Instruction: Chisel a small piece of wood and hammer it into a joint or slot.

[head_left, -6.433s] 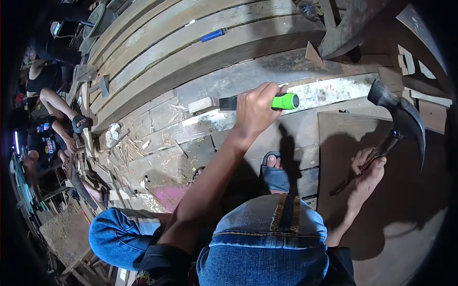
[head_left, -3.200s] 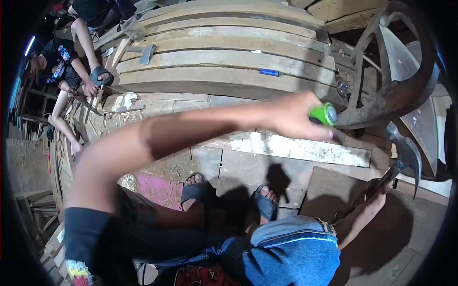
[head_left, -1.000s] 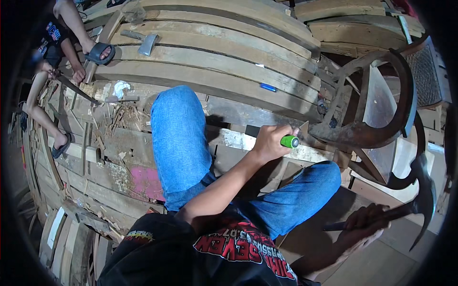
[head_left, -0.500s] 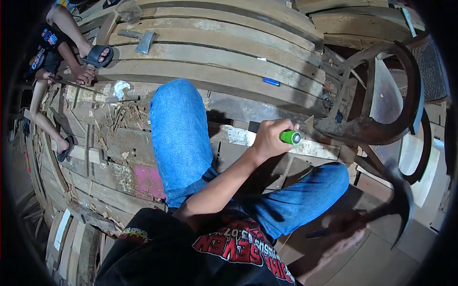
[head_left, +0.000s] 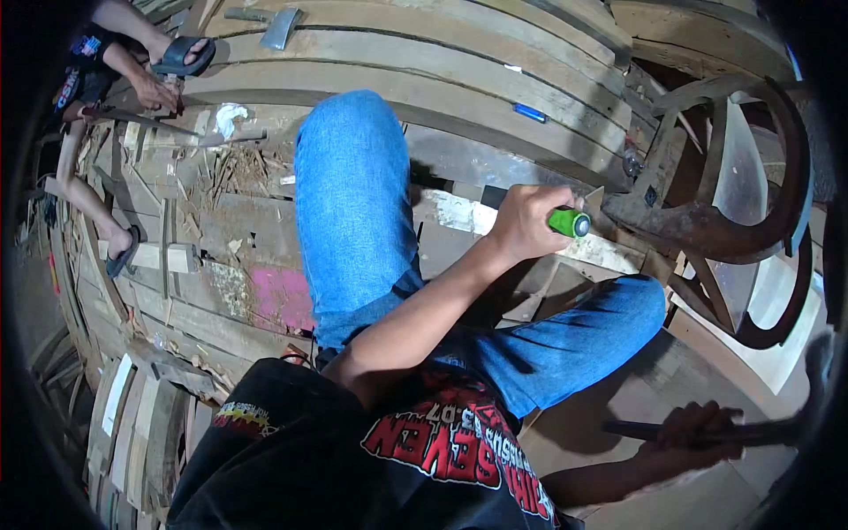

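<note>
Black cloth covers the person's body nearest, with blue jeans (head_left: 353, 203) bent at both knees beyond it. Near right, the right hand (head_left: 698, 430) has its fingers curled around the dark handle of a hammer (head_left: 760, 433); the light is too poor to tell how tight the grip is. The handle's end sticks out left of the fist, and the head is dim at the right edge. I judge the hammer stiff, sturdy and heavy at the head, so low on the handle suits a swing, higher up a steadier tap.

Farther off, between the knees and the boards, the left hand (head_left: 527, 221) wraps its fingers fully around a green-handled tool (head_left: 569, 223), probably a chisel. Its butt points right; a flat dark part shows left of the fist, over a white-stained board (head_left: 614, 254). Whether they touch, I cannot tell. It looks rigid and fairly light, its grip likely sure; best held mid-handle, fingers clear of the butt and of any edge.

Far right stands a curved wooden frame (head_left: 715, 234). Far beyond, a small blue object (head_left: 530, 112) lies on long boards (head_left: 371, 81); far left, a hatchet (head_left: 281, 28) rests near a co-worker's sandalled foot (head_left: 184, 55).
</note>
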A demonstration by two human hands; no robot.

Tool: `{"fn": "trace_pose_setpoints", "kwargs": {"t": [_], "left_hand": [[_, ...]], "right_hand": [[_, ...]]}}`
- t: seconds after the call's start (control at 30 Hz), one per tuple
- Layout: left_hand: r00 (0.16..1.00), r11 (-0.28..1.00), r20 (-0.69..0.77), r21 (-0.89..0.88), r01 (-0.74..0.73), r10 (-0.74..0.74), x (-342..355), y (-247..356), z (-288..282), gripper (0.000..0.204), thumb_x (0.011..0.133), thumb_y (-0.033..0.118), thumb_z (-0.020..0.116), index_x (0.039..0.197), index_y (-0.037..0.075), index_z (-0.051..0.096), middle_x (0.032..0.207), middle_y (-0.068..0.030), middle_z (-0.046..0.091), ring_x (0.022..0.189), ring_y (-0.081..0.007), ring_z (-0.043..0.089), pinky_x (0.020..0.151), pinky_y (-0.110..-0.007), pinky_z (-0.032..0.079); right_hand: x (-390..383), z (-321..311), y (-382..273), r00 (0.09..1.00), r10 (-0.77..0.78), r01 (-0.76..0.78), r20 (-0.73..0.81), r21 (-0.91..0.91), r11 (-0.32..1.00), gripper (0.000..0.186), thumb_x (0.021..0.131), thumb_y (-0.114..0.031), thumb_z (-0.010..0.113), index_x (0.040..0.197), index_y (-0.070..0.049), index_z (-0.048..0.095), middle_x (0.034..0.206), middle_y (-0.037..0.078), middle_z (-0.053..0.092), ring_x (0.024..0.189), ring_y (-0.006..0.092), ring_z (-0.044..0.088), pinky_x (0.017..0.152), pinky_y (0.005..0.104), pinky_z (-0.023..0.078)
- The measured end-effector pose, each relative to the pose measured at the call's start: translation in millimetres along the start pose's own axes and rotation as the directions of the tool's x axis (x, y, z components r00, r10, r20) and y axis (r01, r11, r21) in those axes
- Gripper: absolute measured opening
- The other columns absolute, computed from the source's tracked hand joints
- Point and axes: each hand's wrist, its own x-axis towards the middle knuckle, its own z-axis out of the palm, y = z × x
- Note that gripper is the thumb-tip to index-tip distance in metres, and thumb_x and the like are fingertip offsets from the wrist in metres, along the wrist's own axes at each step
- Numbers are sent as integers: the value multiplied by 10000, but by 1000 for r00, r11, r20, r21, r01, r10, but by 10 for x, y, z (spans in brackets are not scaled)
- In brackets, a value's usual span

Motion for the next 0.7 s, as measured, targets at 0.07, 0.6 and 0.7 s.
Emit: {"fn": "trace_pose_setpoints", "kwargs": {"t": [0.07,0.6,0.7], "left_hand": [[1000,1000,-13,10,0,0,5,-18,25,205,781,22,783,734,28,583,672,-146,624,571,-311,639,522,-381,477],[999,1000,40,11,17,-17,1,-57,115,157,727,37,769,763,31,617,699,-155,655,620,-324,684,558,-381,505],[1000,1000,-6,17,10,-10,-15,-153,83,147,740,53,769,765,34,625,701,-156,656,638,-322,686,565,-374,507]], "right_hand": [[-88,234,-19,968,-100,106,-231,15,994,660,1027,-701,384,816,-83,480,539,3,356,384,59,261,300,215,185],[6,258,142,924,-178,187,-338,-8,982,589,1083,-575,288,806,-86,464,591,47,471,456,123,432,448,252,397],[-373,50,1247,865,-132,400,485,-506,764,476,1100,-421,472,891,3,531,635,17,409,612,116,404,544,285,370]]}}
